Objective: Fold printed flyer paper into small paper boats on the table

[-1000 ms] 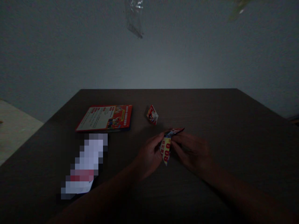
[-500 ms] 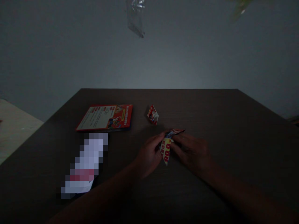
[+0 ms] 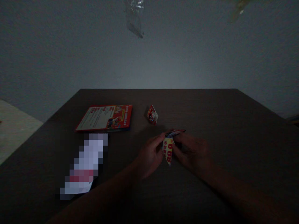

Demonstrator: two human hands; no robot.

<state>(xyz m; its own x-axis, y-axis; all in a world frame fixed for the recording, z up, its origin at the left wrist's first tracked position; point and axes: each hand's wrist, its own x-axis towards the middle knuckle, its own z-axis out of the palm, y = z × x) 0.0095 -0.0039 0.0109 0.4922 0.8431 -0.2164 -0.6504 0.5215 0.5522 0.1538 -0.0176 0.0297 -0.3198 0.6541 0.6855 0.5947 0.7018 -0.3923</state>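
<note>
The folded paper (image 3: 167, 151) sits between the two hands, well in from the worktop (image 3: 233, 109)'s far edge, its yellow panel's long axis pointing nearly at that edge; neither hand is clearly nearer. The left hand (image 3: 150, 155)'s fingers pinch its left side, the right hand (image 3: 193, 152)'s its right. Its red print reads "活动" (the large digits are partly hidden). Beyond lies a small folded piece (image 3: 153, 115); toward the far left corner, a red booklet (image 3: 105, 119), its print too small to read.

Head cam, fwd/down over tbl (image 3: 210, 107)
</note>
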